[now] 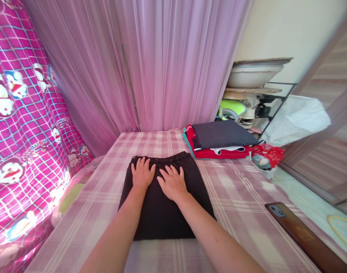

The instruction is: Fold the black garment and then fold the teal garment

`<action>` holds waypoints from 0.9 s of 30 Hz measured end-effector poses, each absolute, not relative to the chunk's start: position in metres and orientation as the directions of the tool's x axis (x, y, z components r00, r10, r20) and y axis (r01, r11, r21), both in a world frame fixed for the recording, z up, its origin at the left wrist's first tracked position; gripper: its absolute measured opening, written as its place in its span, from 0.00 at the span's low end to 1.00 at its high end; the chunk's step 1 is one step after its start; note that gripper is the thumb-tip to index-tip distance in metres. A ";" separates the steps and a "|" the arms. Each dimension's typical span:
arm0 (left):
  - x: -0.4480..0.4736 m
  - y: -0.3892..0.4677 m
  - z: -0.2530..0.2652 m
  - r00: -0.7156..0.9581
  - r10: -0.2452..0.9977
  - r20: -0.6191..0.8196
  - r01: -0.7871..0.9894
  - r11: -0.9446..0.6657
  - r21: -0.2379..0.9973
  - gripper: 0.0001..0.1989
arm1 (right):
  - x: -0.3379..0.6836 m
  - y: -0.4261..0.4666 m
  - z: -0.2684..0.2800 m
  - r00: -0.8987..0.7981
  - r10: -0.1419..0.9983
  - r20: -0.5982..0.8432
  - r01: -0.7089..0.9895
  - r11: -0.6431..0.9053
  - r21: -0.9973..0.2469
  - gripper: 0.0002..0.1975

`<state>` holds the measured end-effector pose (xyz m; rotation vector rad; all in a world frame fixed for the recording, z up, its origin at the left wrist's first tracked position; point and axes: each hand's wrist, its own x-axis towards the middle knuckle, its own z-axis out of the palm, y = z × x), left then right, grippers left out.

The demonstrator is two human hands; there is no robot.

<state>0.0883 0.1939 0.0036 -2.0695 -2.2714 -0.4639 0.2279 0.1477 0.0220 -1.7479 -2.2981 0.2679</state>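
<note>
A black folded garment (pixel 164 216) with a gathered, elastic-looking waistband along its far edge lies flat on the checked cloth (pixel 236 212) in front of me. My left hand (pixel 142 173) rests palm down on its upper left part, fingers spread and reaching the waistband. To the right, my right hand (pixel 172 182) lies flat on the same garment, fingers apart, just below the band. Neither hand grips the fabric. My forearms cover parts of the garment's lower left and right sides.
A stack of folded clothes (pixel 224 134), dark grey over red and teal, sits at the back right. A phone (pixel 301 231) lies near the right edge. Purple curtains (pixel 173 64) hang behind, a pink patterned cloth (pixel 22 125) at left. A rack with basins (pixel 253 76) stands beyond.
</note>
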 end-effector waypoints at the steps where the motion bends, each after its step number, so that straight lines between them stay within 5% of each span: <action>1: 0.088 0.194 0.004 -0.111 0.969 0.222 0.979 0.068 0.193 0.27 | 0.230 0.146 0.019 -0.259 0.964 0.068 0.919 0.267 -0.290 0.27; 12: 0.089 0.197 0.009 -0.114 0.973 0.201 0.973 0.068 0.222 0.29 | 0.287 0.140 0.002 -0.155 0.984 0.089 0.947 0.173 -0.269 0.29; 18: 0.110 0.166 0.032 -0.019 0.928 0.373 0.987 -0.042 0.155 0.26 | 0.283 0.142 -0.001 -0.145 0.985 0.087 0.945 0.165 -0.284 0.28; 22: 0.122 0.134 0.024 0.122 0.959 0.257 0.983 -0.152 0.101 0.26 | 0.285 0.141 -0.001 -0.147 0.985 0.092 0.949 0.167 -0.267 0.29; 27: 0.120 0.124 0.005 0.095 0.978 0.184 0.988 -0.115 0.101 0.27 | 0.284 0.139 0.012 -0.156 0.986 0.051 0.954 0.164 -0.251 0.29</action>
